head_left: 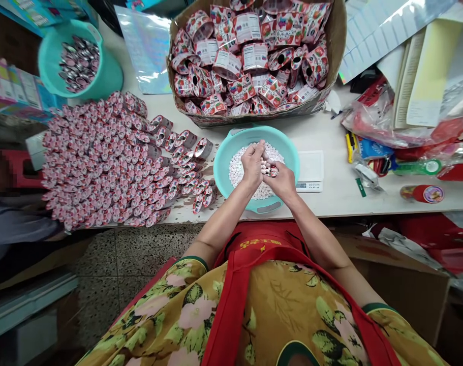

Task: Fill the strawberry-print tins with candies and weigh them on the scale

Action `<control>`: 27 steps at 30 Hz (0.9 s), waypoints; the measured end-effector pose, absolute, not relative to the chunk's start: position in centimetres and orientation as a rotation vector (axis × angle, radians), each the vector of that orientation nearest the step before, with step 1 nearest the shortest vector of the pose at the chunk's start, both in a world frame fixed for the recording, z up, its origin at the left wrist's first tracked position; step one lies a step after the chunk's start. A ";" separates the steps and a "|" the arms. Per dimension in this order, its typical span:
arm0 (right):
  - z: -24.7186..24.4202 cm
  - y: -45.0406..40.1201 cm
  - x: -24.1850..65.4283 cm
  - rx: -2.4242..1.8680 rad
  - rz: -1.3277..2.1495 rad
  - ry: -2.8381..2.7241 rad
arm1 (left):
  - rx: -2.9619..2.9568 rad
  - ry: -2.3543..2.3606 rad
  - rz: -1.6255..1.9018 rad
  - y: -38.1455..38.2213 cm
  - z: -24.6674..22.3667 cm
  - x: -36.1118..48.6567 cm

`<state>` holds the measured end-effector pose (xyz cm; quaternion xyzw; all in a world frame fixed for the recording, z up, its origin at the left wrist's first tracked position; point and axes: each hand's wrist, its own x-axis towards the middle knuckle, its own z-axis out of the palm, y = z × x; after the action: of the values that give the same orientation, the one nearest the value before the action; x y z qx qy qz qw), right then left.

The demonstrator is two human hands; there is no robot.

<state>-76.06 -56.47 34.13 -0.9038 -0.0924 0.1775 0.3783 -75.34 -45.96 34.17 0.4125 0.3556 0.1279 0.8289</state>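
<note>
Both my hands are together over a turquoise basin [220,173] holding many small white candies [237,170]. My left hand [252,165] is cupped with its fingers closed around several candies, above the mouth of a small printed container. My right hand [282,182] grips that strawberry-printed container [272,172], mostly covered by the fingers, its open end towards my left hand. White candies show between the two hands. Left of the basin stand several open printed containers [204,148], beside a large cluster of similar containers with pink tops [101,162].
Behind the basin, a cardboard box [250,119] is piled with strawberry-printed containers. A turquoise bucket [111,76] of shiny oval pieces stands back left. Right of the basin are a small digital scale [311,170], tape [431,166] and a red jar [422,193]. A person's sleeve [18,223] is at far left.
</note>
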 end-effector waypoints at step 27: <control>34.4 -59.9 -77.5 -1.760 0.314 -0.147 | 1.448 0.735 0.232 -41.4 33.4 -75.9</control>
<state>-77.50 -59.88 34.39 -0.7668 -0.0642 0.1367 0.6239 -75.94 -41.35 33.43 0.6456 0.3276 0.1036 0.6820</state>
